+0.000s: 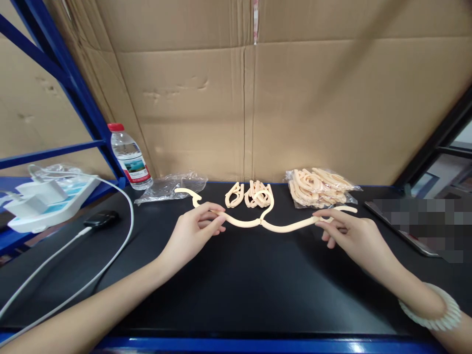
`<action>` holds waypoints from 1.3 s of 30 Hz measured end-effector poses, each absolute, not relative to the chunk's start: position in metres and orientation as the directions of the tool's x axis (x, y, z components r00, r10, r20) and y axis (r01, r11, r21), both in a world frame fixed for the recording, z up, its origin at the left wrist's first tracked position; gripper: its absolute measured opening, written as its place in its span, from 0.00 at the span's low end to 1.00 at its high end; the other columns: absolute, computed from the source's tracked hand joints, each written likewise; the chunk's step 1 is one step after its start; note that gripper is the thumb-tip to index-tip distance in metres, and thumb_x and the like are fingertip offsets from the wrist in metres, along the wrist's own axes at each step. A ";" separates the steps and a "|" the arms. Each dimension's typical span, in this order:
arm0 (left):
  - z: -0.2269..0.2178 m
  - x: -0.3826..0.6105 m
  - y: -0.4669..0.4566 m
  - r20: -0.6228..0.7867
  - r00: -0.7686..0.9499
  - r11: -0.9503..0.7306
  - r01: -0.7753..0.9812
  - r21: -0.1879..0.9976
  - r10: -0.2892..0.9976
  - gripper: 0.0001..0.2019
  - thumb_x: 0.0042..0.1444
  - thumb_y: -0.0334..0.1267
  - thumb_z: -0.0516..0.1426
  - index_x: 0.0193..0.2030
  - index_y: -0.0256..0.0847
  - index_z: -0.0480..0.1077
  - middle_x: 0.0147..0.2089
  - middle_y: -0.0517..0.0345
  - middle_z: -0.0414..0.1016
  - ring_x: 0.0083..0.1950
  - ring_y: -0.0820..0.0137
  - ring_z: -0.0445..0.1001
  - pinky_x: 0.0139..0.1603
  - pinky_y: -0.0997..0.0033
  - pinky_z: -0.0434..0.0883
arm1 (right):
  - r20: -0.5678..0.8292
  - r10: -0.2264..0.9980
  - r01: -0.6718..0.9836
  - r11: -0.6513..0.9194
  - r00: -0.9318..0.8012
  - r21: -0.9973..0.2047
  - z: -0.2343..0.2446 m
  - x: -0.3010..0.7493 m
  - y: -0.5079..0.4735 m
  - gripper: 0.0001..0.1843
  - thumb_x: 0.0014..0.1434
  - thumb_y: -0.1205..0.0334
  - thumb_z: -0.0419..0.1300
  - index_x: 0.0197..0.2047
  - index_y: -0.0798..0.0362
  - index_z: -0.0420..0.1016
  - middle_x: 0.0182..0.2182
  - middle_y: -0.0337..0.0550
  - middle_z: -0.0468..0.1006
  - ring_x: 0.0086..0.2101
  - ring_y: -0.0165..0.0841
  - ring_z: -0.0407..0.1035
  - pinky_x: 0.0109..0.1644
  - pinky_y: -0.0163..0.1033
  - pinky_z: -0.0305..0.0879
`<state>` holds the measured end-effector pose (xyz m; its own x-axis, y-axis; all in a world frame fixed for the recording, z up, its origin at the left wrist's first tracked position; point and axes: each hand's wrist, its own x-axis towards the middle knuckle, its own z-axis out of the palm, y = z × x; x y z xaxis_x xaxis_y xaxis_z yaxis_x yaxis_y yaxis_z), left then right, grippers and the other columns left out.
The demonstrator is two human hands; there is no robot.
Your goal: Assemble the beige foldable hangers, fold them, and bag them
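Note:
A peach plastic folding hanger (265,223) is spread open above the black table (236,285), its hook curling up in the middle. My left hand (195,231) pinches its left arm. My right hand (346,233) pinches its right arm near the tip. Behind the hanger lie a few folded peach hangers (252,194). A clear bag full of the same hangers (319,187) rests at the back right. An empty clear bag (171,187) lies at the back left.
A water bottle with a red cap (130,157) stands at the back left by a blue rack post (70,73). A white power strip with chargers (47,201), a white cable (110,250) and a small black device (101,219) lie left. Cardboard lines the back wall.

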<state>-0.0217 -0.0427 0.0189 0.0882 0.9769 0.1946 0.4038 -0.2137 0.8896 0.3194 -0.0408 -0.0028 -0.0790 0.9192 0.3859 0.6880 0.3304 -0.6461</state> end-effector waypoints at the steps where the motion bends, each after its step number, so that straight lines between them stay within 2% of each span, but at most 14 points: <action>1: 0.017 -0.021 -0.042 0.180 0.072 -0.194 0.341 0.920 0.981 0.15 0.55 0.48 0.61 0.42 0.40 0.70 0.37 0.55 0.79 0.38 0.63 0.81 0.40 0.68 0.77 | 0.394 0.918 0.662 0.327 -0.051 -0.675 -0.003 0.318 -0.041 0.22 0.59 0.42 0.57 0.43 0.52 0.77 0.22 0.41 0.79 0.22 0.36 0.75 0.31 0.40 0.74; 3: 0.014 -0.019 -0.039 0.182 0.043 -0.187 0.245 0.951 0.982 0.14 0.53 0.46 0.63 0.39 0.39 0.71 0.36 0.55 0.79 0.39 0.64 0.81 0.42 0.68 0.77 | 0.412 0.911 0.603 0.327 0.003 -0.728 -0.004 0.315 -0.043 0.22 0.58 0.43 0.58 0.43 0.52 0.78 0.30 0.46 0.83 0.30 0.39 0.79 0.36 0.42 0.77; 6: 0.010 -0.015 -0.038 0.221 -0.007 -0.218 0.148 0.965 0.975 0.12 0.50 0.43 0.66 0.36 0.38 0.71 0.33 0.57 0.79 0.39 0.67 0.80 0.43 0.71 0.77 | 0.465 0.883 0.503 0.374 0.063 -0.779 -0.005 0.309 -0.046 0.20 0.55 0.47 0.64 0.46 0.51 0.78 0.40 0.46 0.83 0.39 0.41 0.79 0.45 0.43 0.77; 9: 0.009 -0.011 -0.039 0.224 -0.043 -0.222 0.062 0.973 0.974 0.12 0.50 0.41 0.66 0.35 0.38 0.71 0.34 0.57 0.79 0.39 0.70 0.79 0.46 0.71 0.76 | 0.517 0.850 0.399 0.442 0.101 -0.804 -0.004 0.300 -0.049 0.17 0.54 0.52 0.66 0.45 0.49 0.78 0.43 0.44 0.82 0.42 0.39 0.78 0.52 0.42 0.75; 12: 0.007 -0.008 -0.043 0.215 -0.059 -0.214 0.012 0.977 0.975 0.12 0.50 0.41 0.66 0.34 0.37 0.70 0.34 0.58 0.78 0.40 0.70 0.79 0.48 0.68 0.76 | 0.554 0.819 0.339 0.484 0.151 -0.807 -0.003 0.291 -0.051 0.10 0.55 0.56 0.66 0.39 0.50 0.78 0.39 0.44 0.81 0.40 0.37 0.78 0.50 0.41 0.76; 14: 0.007 -0.006 -0.045 0.205 -0.076 -0.206 0.003 0.979 0.976 0.12 0.50 0.41 0.66 0.34 0.37 0.70 0.34 0.58 0.78 0.40 0.69 0.79 0.49 0.66 0.76 | 0.561 0.813 0.321 0.496 0.155 -0.807 -0.003 0.287 -0.051 0.07 0.57 0.58 0.65 0.38 0.50 0.76 0.36 0.43 0.79 0.37 0.35 0.77 0.43 0.39 0.78; 17: 0.008 -0.005 -0.046 0.190 -0.097 -0.191 -0.001 0.982 0.977 0.12 0.50 0.40 0.66 0.35 0.37 0.69 0.34 0.59 0.76 0.38 0.70 0.78 0.48 0.67 0.76 | 0.545 0.833 0.223 0.516 0.097 -0.827 -0.003 0.285 -0.051 0.10 0.59 0.59 0.64 0.44 0.47 0.71 0.36 0.42 0.78 0.38 0.37 0.76 0.28 0.35 0.76; 19: 0.010 -0.004 -0.047 0.200 -0.110 -0.201 0.001 0.980 0.974 0.11 0.49 0.38 0.67 0.34 0.38 0.69 0.33 0.61 0.74 0.38 0.72 0.77 0.46 0.70 0.75 | 0.547 0.832 0.172 0.528 0.088 -0.831 -0.003 0.285 -0.051 0.16 0.59 0.59 0.63 0.50 0.45 0.67 0.36 0.43 0.78 0.38 0.38 0.76 0.22 0.33 0.72; 24: 0.013 -0.003 -0.048 0.220 -0.117 -0.229 -0.069 0.971 0.968 0.12 0.49 0.37 0.67 0.37 0.39 0.69 0.35 0.63 0.70 0.39 0.73 0.76 0.46 0.71 0.76 | 0.548 0.834 0.346 0.497 0.061 -0.795 -0.002 0.288 -0.052 0.10 0.62 0.59 0.60 0.47 0.48 0.75 0.35 0.41 0.80 0.25 0.29 0.73 0.32 0.37 0.75; 27: 0.015 -0.002 -0.049 0.218 -0.152 -0.236 -0.108 0.966 0.964 0.16 0.48 0.36 0.67 0.41 0.41 0.68 0.36 0.64 0.70 0.38 0.74 0.76 0.46 0.69 0.77 | 0.567 0.824 0.435 0.506 0.012 -0.745 -0.001 0.288 -0.053 0.10 0.63 0.59 0.58 0.46 0.47 0.79 0.33 0.40 0.81 0.28 0.30 0.75 0.38 0.38 0.75; 31: 0.018 0.000 -0.051 0.226 -0.203 -0.255 -0.131 0.958 0.953 0.24 0.46 0.35 0.68 0.49 0.46 0.66 0.34 0.66 0.68 0.37 0.74 0.75 0.46 0.68 0.78 | 0.579 0.815 0.435 0.531 -0.027 -0.727 -0.004 0.287 -0.054 0.12 0.59 0.59 0.62 0.46 0.46 0.80 0.42 0.43 0.81 0.37 0.35 0.77 0.40 0.38 0.77; 34: 0.020 -0.001 -0.050 0.238 -0.222 -0.273 -0.140 0.952 0.946 0.36 0.46 0.33 0.67 0.61 0.53 0.59 0.34 0.67 0.68 0.36 0.74 0.75 0.45 0.67 0.78 | 0.567 0.822 0.393 0.540 -0.055 -0.744 -0.005 0.286 -0.055 0.14 0.56 0.60 0.65 0.47 0.46 0.80 0.46 0.44 0.80 0.44 0.38 0.76 0.46 0.38 0.76; 36: 0.020 -0.003 -0.047 0.247 -0.229 -0.281 -0.132 0.951 0.942 0.43 0.46 0.32 0.67 0.66 0.57 0.53 0.36 0.65 0.70 0.36 0.74 0.76 0.43 0.69 0.77 | 0.536 0.842 0.375 0.514 -0.052 -0.771 -0.004 0.285 -0.057 0.14 0.56 0.61 0.65 0.47 0.47 0.80 0.45 0.44 0.81 0.42 0.37 0.77 0.47 0.38 0.77; 39: 0.020 -0.007 -0.043 0.257 -0.231 -0.287 -0.106 0.952 0.938 0.51 0.45 0.31 0.67 0.71 0.58 0.43 0.42 0.59 0.75 0.39 0.71 0.77 0.42 0.70 0.76 | 0.488 0.872 0.362 0.465 -0.032 -0.808 -0.001 0.284 -0.059 0.14 0.55 0.60 0.66 0.46 0.49 0.81 0.42 0.44 0.82 0.32 0.34 0.79 0.41 0.38 0.79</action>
